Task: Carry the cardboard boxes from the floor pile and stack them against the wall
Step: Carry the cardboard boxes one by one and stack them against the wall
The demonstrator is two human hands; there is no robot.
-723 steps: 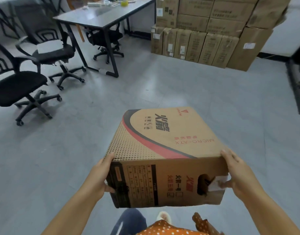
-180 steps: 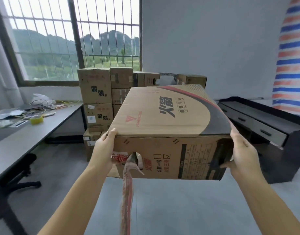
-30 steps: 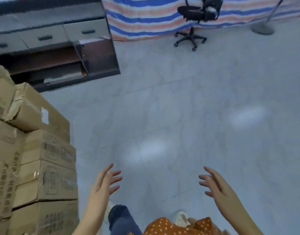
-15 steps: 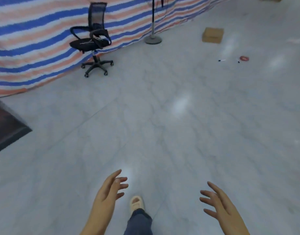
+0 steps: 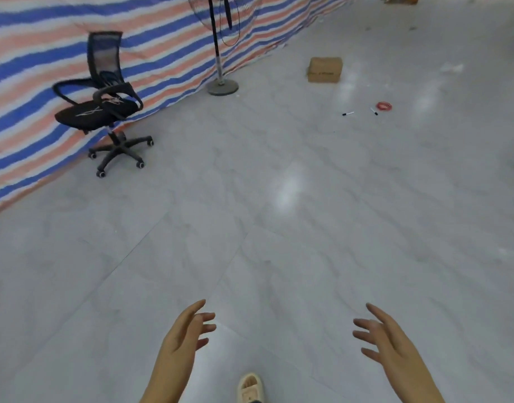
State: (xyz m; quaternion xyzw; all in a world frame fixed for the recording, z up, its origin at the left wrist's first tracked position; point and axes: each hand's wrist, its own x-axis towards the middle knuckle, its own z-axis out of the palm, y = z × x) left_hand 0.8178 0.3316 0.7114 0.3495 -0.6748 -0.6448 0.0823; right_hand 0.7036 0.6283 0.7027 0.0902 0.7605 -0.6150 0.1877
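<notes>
Both hands hang out in front over the grey tiled floor [image 5: 308,257], empty. The left hand [image 5: 183,335] is at the near centre-left, fingers spread and relaxed, its grip loose and holding nothing. The right hand [image 5: 386,341] is at the near right, fingers likewise straight and splayed, palm turned inward — nothing in its grip either. Between the two forearms, at the very near edge, the toe of a pale shoe [image 5: 249,388] shows on the floor.

The one cardboard box [image 5: 325,69] in sight sits alone on the floor at the far right of centre, well apart from the hands. Nearer than it and a little to the right lie two small markers [image 5: 348,113] and a red loop [image 5: 384,106] that may be a band or cord — too small to tell.

Along the far left runs a striped tarpaulin [image 5: 151,48] in blue, red and white. A black office chair [image 5: 100,109] on castors stands in front of it at the left. Further right a standing fan [image 5: 220,53] rises from a round base, its head cut off by the top edge.
</notes>
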